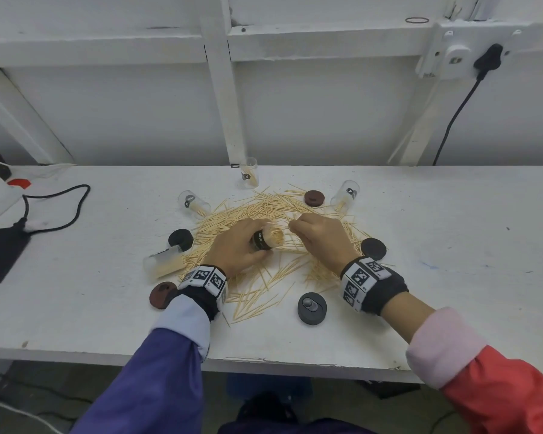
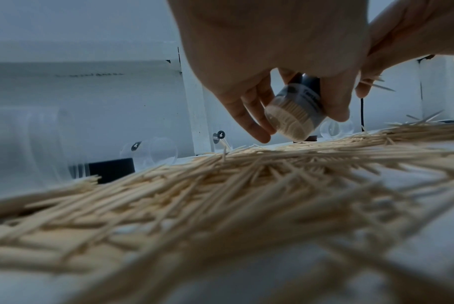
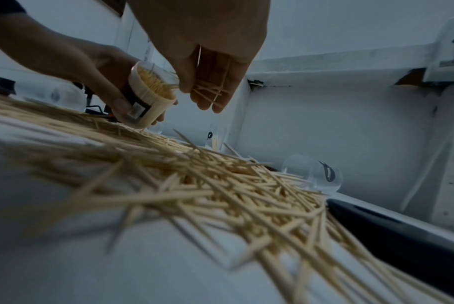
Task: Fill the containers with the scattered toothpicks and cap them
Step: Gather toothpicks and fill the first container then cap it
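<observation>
Black power adapter (image 1: 0, 255) with cable (image 1: 60, 211) on white table (image 1: 452, 245).

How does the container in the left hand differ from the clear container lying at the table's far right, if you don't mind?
The held container is packed with toothpicks and lifted, tilted, in the left hand; the far-right container holds few and lies on the table. Both are uncapped.

No legible text on the container labels (image 1: 260, 239) or wristband markers (image 1: 359, 275).
</observation>
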A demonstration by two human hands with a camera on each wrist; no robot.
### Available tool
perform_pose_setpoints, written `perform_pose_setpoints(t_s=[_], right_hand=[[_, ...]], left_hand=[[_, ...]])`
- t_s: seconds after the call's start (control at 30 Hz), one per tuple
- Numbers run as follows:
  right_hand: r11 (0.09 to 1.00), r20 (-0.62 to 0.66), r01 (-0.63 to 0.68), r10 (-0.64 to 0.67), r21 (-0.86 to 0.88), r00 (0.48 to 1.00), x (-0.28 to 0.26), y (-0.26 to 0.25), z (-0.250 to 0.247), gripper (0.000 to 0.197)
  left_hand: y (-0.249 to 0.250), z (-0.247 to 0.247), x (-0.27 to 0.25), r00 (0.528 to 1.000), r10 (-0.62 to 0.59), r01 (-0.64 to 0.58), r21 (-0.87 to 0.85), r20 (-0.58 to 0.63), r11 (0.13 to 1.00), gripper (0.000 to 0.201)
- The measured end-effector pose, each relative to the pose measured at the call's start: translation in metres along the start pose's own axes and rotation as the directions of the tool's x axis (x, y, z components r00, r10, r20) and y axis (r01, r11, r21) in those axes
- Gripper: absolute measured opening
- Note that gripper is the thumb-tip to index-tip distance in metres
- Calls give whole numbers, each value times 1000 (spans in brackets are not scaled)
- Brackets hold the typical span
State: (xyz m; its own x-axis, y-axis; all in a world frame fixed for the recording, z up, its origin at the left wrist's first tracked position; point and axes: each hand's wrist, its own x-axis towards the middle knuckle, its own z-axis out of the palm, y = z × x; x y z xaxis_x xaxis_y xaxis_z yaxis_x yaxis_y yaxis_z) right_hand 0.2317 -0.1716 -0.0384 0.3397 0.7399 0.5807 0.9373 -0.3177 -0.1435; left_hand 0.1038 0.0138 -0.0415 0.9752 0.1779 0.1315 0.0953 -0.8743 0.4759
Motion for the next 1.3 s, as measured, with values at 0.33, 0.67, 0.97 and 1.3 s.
perform_pose_setpoints(t_s=[0.33, 0.67, 0.97, 1.3], right_hand=[[1000, 3, -27, 27, 9, 1000, 1, -2, 3, 17], [1000, -5, 3, -3, -21, 1000, 2, -3, 1, 5], [991, -46, 131, -130, 8, 990, 0, -6, -1, 19], [979, -81, 157, -147, 128, 986, 2, -5, -4, 6]], left_hand=[[-2, 1, -1, 1000, -11, 7, -131, -28, 991, 60], [-5, 0, -1, 1000, 15, -16, -75, -8, 997, 69], [-2, 0, -1, 991, 99, -91, -87, 89, 992, 68], [1, 3, 0, 985, 113, -94, -139, 134, 986, 61]])
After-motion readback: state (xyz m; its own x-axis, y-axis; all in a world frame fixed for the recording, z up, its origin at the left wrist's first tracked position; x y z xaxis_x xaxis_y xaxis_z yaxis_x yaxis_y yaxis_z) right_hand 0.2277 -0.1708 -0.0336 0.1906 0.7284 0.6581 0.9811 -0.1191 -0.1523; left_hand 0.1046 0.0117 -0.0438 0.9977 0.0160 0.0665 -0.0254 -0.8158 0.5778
